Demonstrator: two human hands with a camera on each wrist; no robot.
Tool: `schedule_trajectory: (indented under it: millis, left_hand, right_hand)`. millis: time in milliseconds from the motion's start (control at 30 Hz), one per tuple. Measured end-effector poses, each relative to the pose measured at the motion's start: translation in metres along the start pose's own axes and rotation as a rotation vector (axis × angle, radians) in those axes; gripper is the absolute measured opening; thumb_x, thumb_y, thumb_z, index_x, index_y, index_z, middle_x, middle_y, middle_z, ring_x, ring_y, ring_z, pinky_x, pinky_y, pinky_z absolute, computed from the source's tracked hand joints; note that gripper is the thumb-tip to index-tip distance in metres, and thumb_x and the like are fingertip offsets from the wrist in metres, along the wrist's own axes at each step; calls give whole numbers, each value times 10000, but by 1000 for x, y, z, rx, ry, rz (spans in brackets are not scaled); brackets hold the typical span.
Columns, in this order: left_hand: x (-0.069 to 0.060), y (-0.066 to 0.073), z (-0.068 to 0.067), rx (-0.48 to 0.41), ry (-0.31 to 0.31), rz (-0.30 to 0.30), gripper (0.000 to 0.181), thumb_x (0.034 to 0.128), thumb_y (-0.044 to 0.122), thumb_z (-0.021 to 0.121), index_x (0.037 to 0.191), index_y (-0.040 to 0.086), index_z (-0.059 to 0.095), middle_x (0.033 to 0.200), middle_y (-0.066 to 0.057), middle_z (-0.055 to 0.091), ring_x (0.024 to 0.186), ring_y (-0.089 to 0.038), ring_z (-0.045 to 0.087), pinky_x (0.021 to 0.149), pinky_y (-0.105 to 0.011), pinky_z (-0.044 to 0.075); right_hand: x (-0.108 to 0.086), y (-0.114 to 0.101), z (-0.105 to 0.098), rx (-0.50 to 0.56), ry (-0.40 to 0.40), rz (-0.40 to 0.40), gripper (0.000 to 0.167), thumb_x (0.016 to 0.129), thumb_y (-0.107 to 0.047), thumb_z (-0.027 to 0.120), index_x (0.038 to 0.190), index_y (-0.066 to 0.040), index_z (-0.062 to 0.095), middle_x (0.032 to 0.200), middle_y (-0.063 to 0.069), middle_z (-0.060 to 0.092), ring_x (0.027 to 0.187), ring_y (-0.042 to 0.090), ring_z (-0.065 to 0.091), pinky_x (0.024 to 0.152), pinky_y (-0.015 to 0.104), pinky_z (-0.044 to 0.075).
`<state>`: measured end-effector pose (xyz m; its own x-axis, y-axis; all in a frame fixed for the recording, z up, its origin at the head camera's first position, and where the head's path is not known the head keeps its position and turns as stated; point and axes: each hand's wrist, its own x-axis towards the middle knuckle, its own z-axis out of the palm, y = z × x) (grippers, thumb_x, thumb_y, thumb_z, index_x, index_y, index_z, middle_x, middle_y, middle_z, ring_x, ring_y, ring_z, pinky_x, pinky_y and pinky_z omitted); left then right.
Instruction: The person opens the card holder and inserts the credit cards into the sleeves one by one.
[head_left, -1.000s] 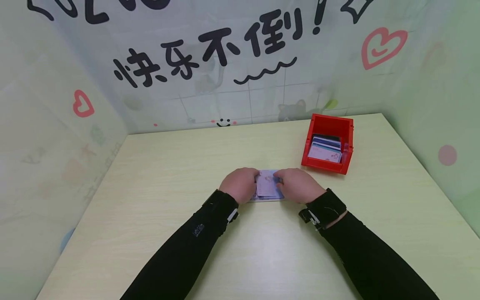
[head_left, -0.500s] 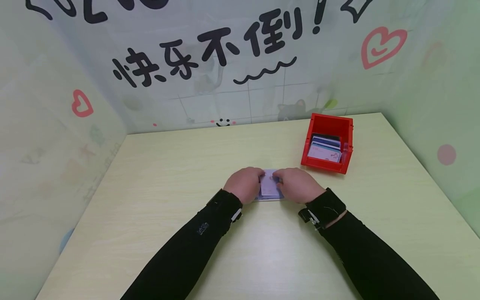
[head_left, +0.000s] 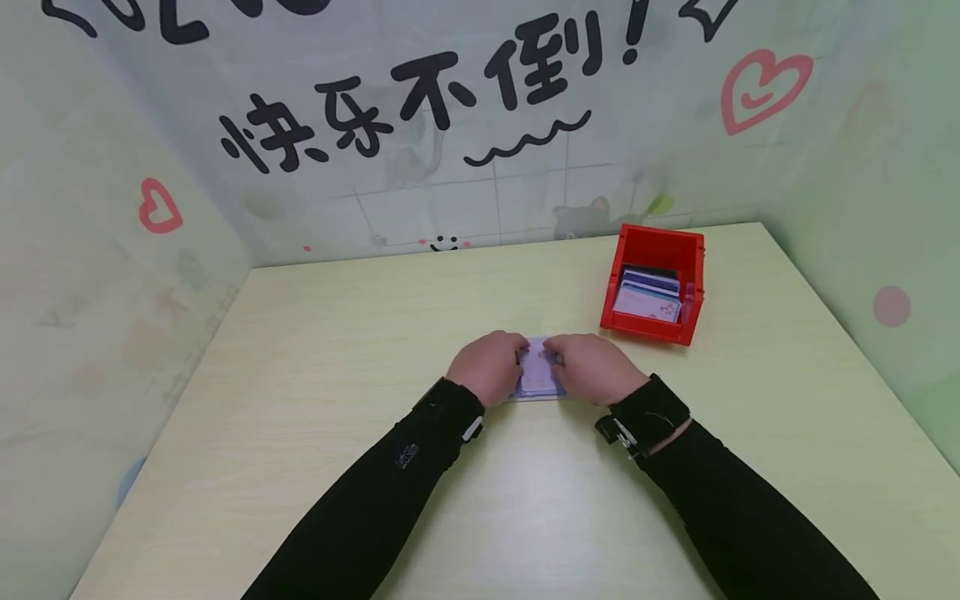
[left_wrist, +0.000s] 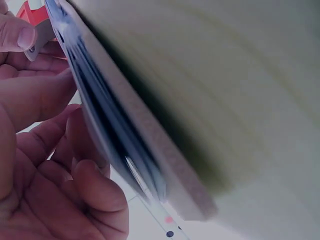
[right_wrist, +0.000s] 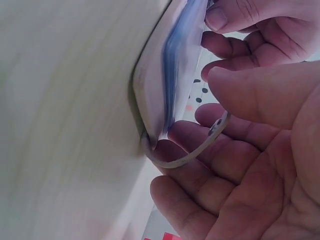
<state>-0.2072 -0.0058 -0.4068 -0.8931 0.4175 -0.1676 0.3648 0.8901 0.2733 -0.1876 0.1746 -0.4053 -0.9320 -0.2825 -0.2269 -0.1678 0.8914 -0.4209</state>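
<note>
A pale purple card holder (head_left: pixel 538 371) lies on the table between both hands. In the left wrist view its layered clear sleeves (left_wrist: pixel 107 107) show edge-on above a thicker cover. My left hand (head_left: pixel 487 368) is at the holder's left side, thumb and curled fingers on the sleeves. At the right side, my right hand (head_left: pixel 600 368) pinches a thin strap (right_wrist: pixel 200 148) between thumb and fingers. The strap bends out from the cover's edge and has a round snap (right_wrist: pixel 216 126) near its end. The hands partly hide the holder's sides in the head view.
A red open box (head_left: pixel 645 327) stands behind and to the right, with several cards (head_left: pixel 647 304) leaning in it. The pale wooden table (head_left: pixel 360 333) is bounded by printed cloth walls at the back and both sides.
My left hand has shifted slightly right, over more of the card holder, then stayed nearly still. My right hand has hardly moved.
</note>
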Motion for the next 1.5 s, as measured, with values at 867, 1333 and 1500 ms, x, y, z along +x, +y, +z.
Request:
schedule_trajectory:
  millis: [867,1333,1500]
  left_hand:
    - [-23,-44,-10,-7,-45,-14,632,942,454,775,1458,116,639,1568,-134,546,1365,-331,591,1186,-442,456]
    - [-24,-46,-6,25,-40,-21,617,941,481,770,1440,137,656,1524,-109,591,1287,-304,630,1150,-433,489]
    - [-23,-43,-9,31,-36,-20,619,940,485,772,1439,136,658,1513,-103,603,1290,-302,631,1143,-440,494]
  right_hand:
    - [6,-5,0,105,-82,26,791,907,-297,836,1571,-58,479,1436,121,597,1205,294,570,1121,499,507]
    - [24,-6,-7,-30,-162,-8,1026,803,-372,919,1623,-82,376,1471,141,530,1254,302,526,1091,486,524]
    - [31,-4,-8,-71,-173,2,1026,777,-369,936,1609,-91,404,1443,145,502,1206,281,527,976,411,584]
